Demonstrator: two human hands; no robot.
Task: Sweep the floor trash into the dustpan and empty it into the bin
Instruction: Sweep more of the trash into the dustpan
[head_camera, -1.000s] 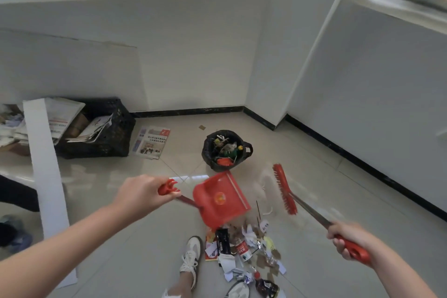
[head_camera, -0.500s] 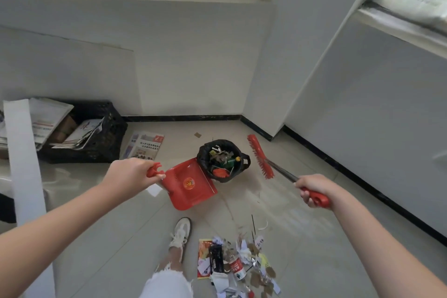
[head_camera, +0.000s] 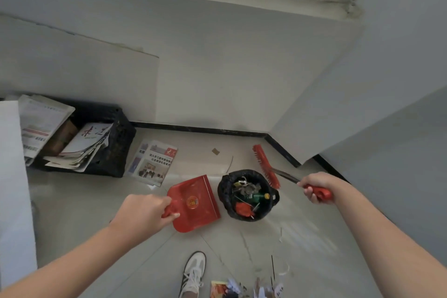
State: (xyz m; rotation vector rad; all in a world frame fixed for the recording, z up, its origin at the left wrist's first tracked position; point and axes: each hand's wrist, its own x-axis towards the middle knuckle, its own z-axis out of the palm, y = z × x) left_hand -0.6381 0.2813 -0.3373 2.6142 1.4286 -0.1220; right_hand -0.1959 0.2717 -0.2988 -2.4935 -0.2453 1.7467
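update: over the last second both tools came up off the trash pile (head_camera: 242,289) and swung over to the bin (head_camera: 248,195). The dustpan (head_camera: 193,203) was hanging right above the pile; now it's just left of the bin, front edge near the rim but not over the opening. left grip (head_camera: 145,213) is closed round the dustpan handle. right grip (head_camera: 314,189) is closed round the red end of the brush (head_camera: 266,167), whose head has gone from beside the pile to the far right side of the bin, looks off the floor. Pan face looks bare, logo showing, no trash on it that I can see. Bin already holds a green bottle and scraps. Pile is still on the floor at the bottom edge, beside the shoe (head_camera: 193,271), mostly cut off by the frame. My read: nothing useful is being carried to the bin here, and the main pile isn't collected, so the task is far from done. Next needs both tools back down at the pile, pan lip flat on the floor
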